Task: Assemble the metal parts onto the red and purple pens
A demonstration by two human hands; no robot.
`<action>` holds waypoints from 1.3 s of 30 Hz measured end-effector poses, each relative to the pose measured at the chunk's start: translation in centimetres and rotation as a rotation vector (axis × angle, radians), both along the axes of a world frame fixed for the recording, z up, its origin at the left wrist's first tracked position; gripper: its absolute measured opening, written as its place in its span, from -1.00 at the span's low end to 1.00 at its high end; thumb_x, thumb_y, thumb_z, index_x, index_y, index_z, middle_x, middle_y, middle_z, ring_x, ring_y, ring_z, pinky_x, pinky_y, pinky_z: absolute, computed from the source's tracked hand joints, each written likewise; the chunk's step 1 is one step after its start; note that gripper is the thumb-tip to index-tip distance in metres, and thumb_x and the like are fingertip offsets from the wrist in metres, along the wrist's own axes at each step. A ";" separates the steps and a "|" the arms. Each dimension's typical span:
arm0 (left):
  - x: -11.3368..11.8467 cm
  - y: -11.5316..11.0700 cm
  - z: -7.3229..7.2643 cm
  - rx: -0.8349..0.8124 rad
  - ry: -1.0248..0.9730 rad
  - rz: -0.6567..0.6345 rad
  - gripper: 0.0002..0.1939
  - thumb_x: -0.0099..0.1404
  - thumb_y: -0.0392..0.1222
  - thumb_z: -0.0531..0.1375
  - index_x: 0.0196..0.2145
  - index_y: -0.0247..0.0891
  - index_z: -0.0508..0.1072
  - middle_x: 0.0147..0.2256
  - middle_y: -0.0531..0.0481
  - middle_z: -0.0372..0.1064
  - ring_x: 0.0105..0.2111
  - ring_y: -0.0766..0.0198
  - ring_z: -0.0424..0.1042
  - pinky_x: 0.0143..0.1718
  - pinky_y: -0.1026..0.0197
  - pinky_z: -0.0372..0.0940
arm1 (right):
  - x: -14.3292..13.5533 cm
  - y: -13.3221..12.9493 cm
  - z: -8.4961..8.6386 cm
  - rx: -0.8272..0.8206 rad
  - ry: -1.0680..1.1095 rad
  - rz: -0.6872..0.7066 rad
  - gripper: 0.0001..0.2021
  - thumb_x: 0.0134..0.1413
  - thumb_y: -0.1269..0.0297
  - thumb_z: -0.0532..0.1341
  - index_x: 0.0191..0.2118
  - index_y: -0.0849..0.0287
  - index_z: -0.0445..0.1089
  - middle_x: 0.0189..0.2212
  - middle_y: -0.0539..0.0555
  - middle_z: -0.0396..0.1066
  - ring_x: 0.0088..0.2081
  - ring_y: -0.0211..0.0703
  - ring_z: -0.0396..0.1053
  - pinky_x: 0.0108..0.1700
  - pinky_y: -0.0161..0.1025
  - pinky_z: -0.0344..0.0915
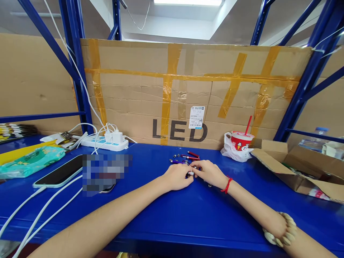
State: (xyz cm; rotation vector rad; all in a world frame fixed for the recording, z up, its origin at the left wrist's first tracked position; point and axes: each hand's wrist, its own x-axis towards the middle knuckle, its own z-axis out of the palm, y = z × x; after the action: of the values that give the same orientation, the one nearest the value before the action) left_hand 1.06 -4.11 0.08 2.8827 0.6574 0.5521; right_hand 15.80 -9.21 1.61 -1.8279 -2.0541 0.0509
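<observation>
My left hand [178, 177] rests low over the middle of the blue table [172, 222], its fingers curled around a small silvery piece [190, 173]. Touching it from the right, my right hand [211, 173] has its fingers bent together over the same spot; what they hold, if anything, is too small to name. Just beyond the hands lie a purple pen-like tube [177, 162] and red ones [192, 154]. Tiny metal parts [176, 156] are scattered behind them, and another small part [209, 185] lies under my right hand.
Left: a white power strip [115, 144] with cables, a phone [61, 172] and a green packet [33, 161]. Right: a red cup [240, 141] with a straw in a plastic bag, and an open cardboard box [298, 175]. A cardboard wall [134, 107] stands behind.
</observation>
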 end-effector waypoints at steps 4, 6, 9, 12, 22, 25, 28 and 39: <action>0.0 0.0 0.0 0.007 0.013 0.004 -0.77 0.14 -0.22 -0.03 -0.28 -0.15 0.37 -0.31 0.04 0.38 -0.29 0.23 0.35 -0.28 0.25 0.22 | 0.0 0.0 0.0 -0.018 -0.003 0.000 -0.76 0.01 0.23 -0.02 -0.37 -0.02 0.41 -0.59 -0.12 0.41 -0.47 -0.29 0.34 -0.51 -0.38 0.04; 0.0 0.0 0.1 0.011 0.025 0.009 -0.77 0.14 -0.22 -0.03 -0.29 -0.16 0.37 -0.32 0.04 0.38 -0.31 0.24 0.35 -0.30 0.26 0.22 | 0.0 0.0 0.0 -0.023 -0.006 -0.001 -0.76 0.00 0.23 -0.01 -0.37 -0.02 0.40 -0.58 -0.12 0.41 -0.46 -0.28 0.34 -0.51 -0.38 0.04; 0.0 0.0 0.1 0.024 0.030 -0.002 -0.77 0.14 -0.22 -0.04 -0.31 -0.18 0.37 -0.33 0.03 0.38 -0.32 0.24 0.35 -0.34 0.27 0.22 | 0.0 0.0 0.1 -0.025 -0.017 -0.010 -0.77 0.00 0.23 -0.01 -0.37 -0.02 0.40 -0.56 -0.12 0.42 -0.42 -0.26 0.34 -0.50 -0.38 0.05; 0.0 -0.1 0.2 0.027 0.025 -0.010 -0.78 0.14 -0.21 -0.04 -0.33 -0.21 0.37 -0.32 0.01 0.39 -0.32 0.23 0.36 -0.35 0.26 0.22 | 0.0 0.0 0.1 -0.027 -0.022 -0.007 -0.77 -0.01 0.24 -0.01 -0.36 -0.02 0.39 -0.55 -0.11 0.42 -0.40 -0.25 0.34 -0.49 -0.38 0.06; 0.1 0.1 0.0 0.053 0.034 -0.007 -0.80 0.14 -0.21 -0.03 -0.34 -0.22 0.36 -0.31 0.00 0.38 -0.30 0.22 0.35 -0.31 0.24 0.23 | 0.2 0.1 -0.1 -0.040 -0.060 0.024 -0.77 -0.02 0.27 -0.01 -0.34 0.00 0.38 -0.53 -0.09 0.42 -0.41 -0.26 0.33 -0.50 -0.39 0.03; 0.1 0.3 -0.2 0.072 0.036 -0.018 -0.79 0.15 -0.20 -0.04 -0.35 -0.22 0.35 -0.31 -0.01 0.38 -0.31 0.21 0.36 -0.32 0.23 0.24 | 0.3 0.2 -0.2 -0.027 -0.079 0.022 -0.79 -0.02 0.26 0.00 -0.33 -0.01 0.37 -0.49 -0.10 0.42 -0.41 -0.26 0.33 -0.50 -0.39 0.03; 0.2 0.3 -0.3 0.082 0.043 -0.017 -0.80 0.15 -0.20 -0.04 -0.35 -0.23 0.35 -0.32 -0.01 0.38 -0.31 0.21 0.35 -0.33 0.23 0.24 | 0.4 0.1 -0.2 -0.033 -0.082 0.023 -0.78 -0.02 0.25 0.00 -0.31 -0.01 0.37 -0.48 -0.10 0.42 -0.40 -0.27 0.33 -0.49 -0.39 0.04; 0.2 0.3 -0.3 0.098 0.049 -0.025 -0.79 0.16 -0.20 -0.06 -0.35 -0.25 0.33 -0.31 -0.03 0.37 -0.31 0.21 0.36 -0.34 0.22 0.25 | 0.5 0.2 -0.4 -0.025 -0.110 0.023 -0.78 -0.01 0.24 -0.01 -0.30 0.00 0.36 -0.40 -0.07 0.42 -0.38 -0.26 0.32 -0.48 -0.39 0.05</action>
State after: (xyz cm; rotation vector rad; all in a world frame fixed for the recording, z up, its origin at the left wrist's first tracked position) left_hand 1.24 -3.76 -0.18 3.0002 0.6174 0.5255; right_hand 16.28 -9.03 1.23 -1.8606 -2.1582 -0.0176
